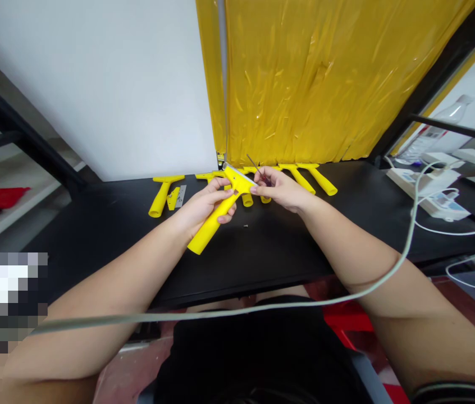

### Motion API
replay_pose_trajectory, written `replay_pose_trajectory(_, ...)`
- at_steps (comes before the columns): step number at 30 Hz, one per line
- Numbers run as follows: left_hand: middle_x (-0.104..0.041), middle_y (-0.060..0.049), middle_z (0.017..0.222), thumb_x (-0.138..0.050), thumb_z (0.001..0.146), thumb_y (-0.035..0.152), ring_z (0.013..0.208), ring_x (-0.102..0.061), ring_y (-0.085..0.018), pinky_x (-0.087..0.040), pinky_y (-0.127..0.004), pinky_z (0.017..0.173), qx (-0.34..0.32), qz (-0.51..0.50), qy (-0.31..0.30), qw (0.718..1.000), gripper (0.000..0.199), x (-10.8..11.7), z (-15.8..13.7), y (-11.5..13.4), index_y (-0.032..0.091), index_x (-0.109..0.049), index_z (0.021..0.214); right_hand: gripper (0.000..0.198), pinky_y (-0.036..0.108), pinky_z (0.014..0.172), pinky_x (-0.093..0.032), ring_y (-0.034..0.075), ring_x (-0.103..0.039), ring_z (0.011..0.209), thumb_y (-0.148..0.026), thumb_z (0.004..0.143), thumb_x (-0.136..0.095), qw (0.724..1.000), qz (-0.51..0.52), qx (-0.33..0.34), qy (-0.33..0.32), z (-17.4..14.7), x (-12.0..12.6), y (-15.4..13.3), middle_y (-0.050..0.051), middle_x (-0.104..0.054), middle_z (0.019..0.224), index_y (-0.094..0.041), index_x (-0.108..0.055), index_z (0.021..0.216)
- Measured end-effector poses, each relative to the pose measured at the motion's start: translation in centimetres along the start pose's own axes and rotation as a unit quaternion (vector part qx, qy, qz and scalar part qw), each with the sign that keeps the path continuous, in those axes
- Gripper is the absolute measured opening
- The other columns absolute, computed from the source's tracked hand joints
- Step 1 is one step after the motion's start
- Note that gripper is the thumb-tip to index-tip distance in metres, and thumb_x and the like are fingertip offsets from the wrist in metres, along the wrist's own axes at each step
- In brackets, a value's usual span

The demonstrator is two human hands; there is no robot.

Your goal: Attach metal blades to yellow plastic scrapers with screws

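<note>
Over a black, flat tabletop (pixel 279 255), near its middle, a bright yellow scraper-like tool with a tubular handle (pixel 209 231) is held at a slant, handle end down toward the person and to the left, wide head up and to the right. Its surface looks smooth, the handle's near end is cut straight across, and the neck flares into a broad triangular head edged with a pale, silvery strip. A small dark patch shows on the neck. The left hand (pixel 212 205) grasps this tool around the neck, thumb on top and fingers curled beneath. The right hand (pixel 286 191) grips a slim screwdriver with a thin metal shaft and dark reddish handle (pixel 255 166), the shaft pointing up and away, while its thumb meets the right end of the head. Below the hands lies a tiny silvery screw (pixel 245 225). Similar yellow tools (pixel 324 180) lie along the table's far edge, beside a flat grey metal blade (pixel 181 196) at left.
</note>
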State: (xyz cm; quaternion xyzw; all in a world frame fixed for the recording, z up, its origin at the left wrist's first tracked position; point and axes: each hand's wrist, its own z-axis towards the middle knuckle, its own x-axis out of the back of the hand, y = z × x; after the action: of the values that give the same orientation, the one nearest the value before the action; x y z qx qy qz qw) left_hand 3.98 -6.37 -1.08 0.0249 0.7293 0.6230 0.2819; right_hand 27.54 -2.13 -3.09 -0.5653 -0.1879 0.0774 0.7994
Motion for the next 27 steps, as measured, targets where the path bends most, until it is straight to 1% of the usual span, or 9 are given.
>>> replay_pose_trajectory(5, -0.065, -0.002, 0.083, -0.071, 0.085, 0.011, 0.054, -0.064, -0.015, -0.037, -0.015, 0.037, 0.005, -0.004, 0.007, 1.000, 0.037, -0.1, -0.1, 0.2, 0.025, -0.047, 0.110, 0.051, 0.029, 0.058, -0.032, 0.013, -0.041, 0.066, -0.050, 0.071, -0.094, 0.998, 0.015, -0.052, 0.016, 0.1, -0.3, 0.3, -0.005, -0.048, 0.075, -0.023, -0.055, 0.091)
replay_pose_trajectory(8, -0.066, -0.003, 0.085, -0.067, 0.086, 0.009, 0.053, -0.064, -0.015, -0.036, -0.016, 0.036, 0.004, -0.013, 0.041, 0.999, 0.034, -0.4, 0.0, 0.4, 0.024, -0.046, 0.109, 0.049, 0.029, 0.056, -0.030, 0.013, -0.039, 0.062, -0.051, 0.076, -0.089, 0.998, -0.006, -0.059, 0.029, 0.2, -0.4, 0.5, -0.006, -0.046, 0.075, -0.025, -0.053, 0.097)
replay_pose_trajectory(10, -0.068, -0.004, 0.087, -0.064, 0.087, 0.007, 0.052, -0.063, -0.014, -0.036, -0.016, 0.036, -0.001, -0.022, 0.067, 0.998, 0.033, -0.5, 0.1, 0.6, 0.023, -0.046, 0.110, 0.042, 0.029, 0.056, -0.029, 0.013, -0.038, 0.061, -0.049, 0.083, -0.082, 0.997, -0.036, -0.045, 0.046, 0.2, 0.0, 0.5, -0.006, -0.046, 0.075, -0.027, -0.050, 0.100)
replay_pose_trajectory(13, -0.069, -0.004, 0.089, -0.061, 0.088, 0.005, 0.049, -0.062, -0.012, -0.036, -0.016, 0.036, -0.013, -0.033, 0.103, 0.994, 0.032, -0.5, 0.5, 0.8, 0.023, -0.045, 0.110, 0.026, 0.030, 0.060, -0.033, 0.015, -0.040, 0.063, -0.039, 0.092, -0.070, 0.992, -0.112, 0.015, 0.060, 0.1, 1.0, 0.2, -0.005, -0.046, 0.073, -0.027, -0.048, 0.099)
replay_pose_trajectory(15, -0.068, -0.002, 0.087, -0.060, 0.089, 0.005, 0.048, -0.061, -0.012, -0.037, -0.016, 0.036, -0.028, -0.028, 0.133, 0.990, 0.032, -0.3, 0.7, 0.8, 0.024, -0.044, 0.110, 0.018, 0.032, 0.065, -0.038, 0.016, -0.044, 0.067, -0.033, 0.092, -0.066, 0.980, -0.182, 0.058, 0.061, -0.1, 1.7, -0.2, -0.004, -0.050, 0.075, -0.026, -0.050, 0.097)
replay_pose_trajectory(17, -0.066, 0.000, 0.083, -0.059, 0.090, 0.006, 0.047, -0.060, -0.012, -0.038, -0.017, 0.035, -0.045, -0.012, 0.163, 0.985, 0.032, 0.0, 0.9, 0.6, 0.024, -0.044, 0.111, 0.014, 0.034, 0.069, -0.041, 0.018, -0.049, 0.071, -0.031, 0.091, -0.066, 0.963, -0.249, 0.079, 0.071, -0.4, 2.3, -0.6, -0.001, -0.057, 0.078, -0.024, -0.054, 0.095)
replay_pose_trajectory(19, -0.063, 0.001, 0.078, -0.060, 0.091, 0.008, 0.048, -0.062, -0.014, -0.040, -0.018, 0.036, -0.061, 0.009, 0.178, 0.982, 0.032, 0.4, 1.0, 0.4, 0.025, -0.044, 0.112, 0.013, 0.035, 0.071, -0.043, 0.019, -0.053, 0.073, -0.030, 0.090, -0.067, 0.950, -0.293, 0.072, 0.078, -0.6, 2.5, -0.8, 0.001, -0.063, 0.082, -0.024, -0.057, 0.094)
replay_pose_trajectory(22, -0.060, 0.003, 0.074, -0.063, 0.090, 0.011, 0.049, -0.063, -0.015, -0.042, -0.018, 0.038, -0.079, 0.033, 0.176, 0.981, 0.033, 0.7, 1.0, 0.2, 0.026, -0.044, 0.113, 0.012, 0.036, 0.072, -0.045, 0.021, -0.058, 0.074, -0.030, 0.089, -0.068, 0.944, -0.320, 0.050, 0.066, -0.8, 2.5, -1.0, 0.003, -0.067, 0.083, -0.023, -0.060, 0.093)
replay_pose_trajectory(27, -0.058, 0.004, 0.073, -0.067, 0.088, 0.015, 0.047, -0.062, -0.014, -0.044, -0.019, 0.038, -0.084, 0.058, 0.161, 0.982, 0.036, 0.8, 0.9, 0.0, 0.027, -0.043, 0.113, 0.013, 0.035, 0.070, -0.044, 0.021, -0.058, 0.073, -0.033, 0.090, -0.069, 0.938, -0.337, 0.050, 0.056, -0.8, 2.3, -1.1, 0.004, -0.066, 0.080, -0.022, -0.062, 0.088)
